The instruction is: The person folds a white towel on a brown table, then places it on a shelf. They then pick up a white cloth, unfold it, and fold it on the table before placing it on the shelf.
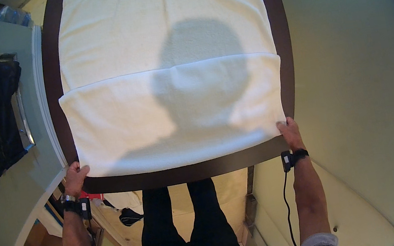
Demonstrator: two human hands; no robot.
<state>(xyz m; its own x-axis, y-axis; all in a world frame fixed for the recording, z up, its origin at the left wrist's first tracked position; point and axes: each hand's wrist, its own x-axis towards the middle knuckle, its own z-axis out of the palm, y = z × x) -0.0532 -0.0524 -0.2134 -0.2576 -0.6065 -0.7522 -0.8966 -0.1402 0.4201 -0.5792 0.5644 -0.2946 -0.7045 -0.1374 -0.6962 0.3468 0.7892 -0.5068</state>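
A cream terry towel (112,40) lies over a dark brown table (185,174), its near part folded back so that a hem runs across the middle. At the near left corner of the towel, my left hand (76,178) pinches the fabric between thumb and fingers. My right hand (291,132) grips the near right corner in the same way, slightly farther from my body. The folded layer lies fairly flat, with faint wrinkles. The shadow of a head and shoulders falls across the cloth. The towel's far edge runs out of view at the top.
A pale wall (348,62) stands close along the table's right side. On the left, dark clothing (1,114) hangs on a grey-blue panel (43,157). Cables (288,208) run from the wrist-worn devices. A black item (131,217) lies on the floor below.
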